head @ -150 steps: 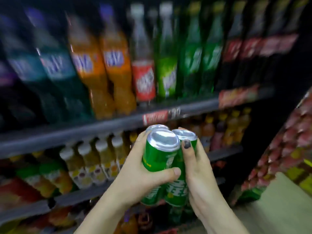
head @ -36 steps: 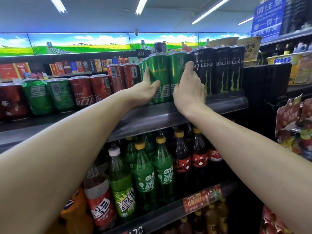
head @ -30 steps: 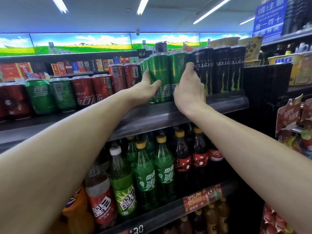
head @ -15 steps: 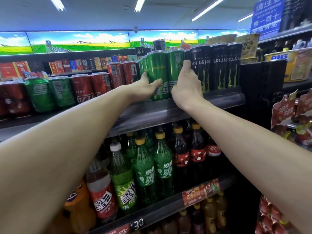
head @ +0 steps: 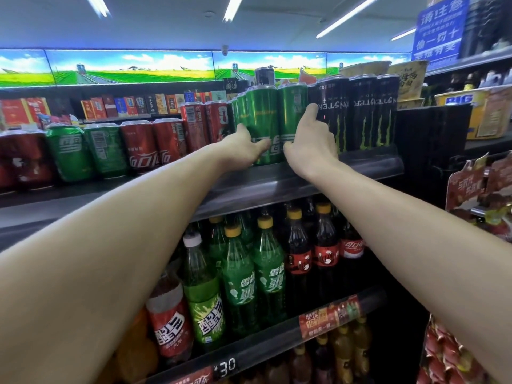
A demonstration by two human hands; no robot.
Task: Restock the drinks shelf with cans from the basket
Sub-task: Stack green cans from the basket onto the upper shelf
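Shelf point(head: 277, 184) bears tall green cans point(head: 263, 120), left hand point(head: 243, 148) and right hand point(head: 313, 145) gripping them

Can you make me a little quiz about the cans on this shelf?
1. True or false: both hands are touching the tall green cans.
2. Which cans stand right beside the right hand? A) black cans B) orange cans C) blue cans
3. Fill in: under the top shelf stand green bottles with ____ caps.

Key: 1. True; the left hand is on them too. 2. A, the black cans. 3. Yellow.
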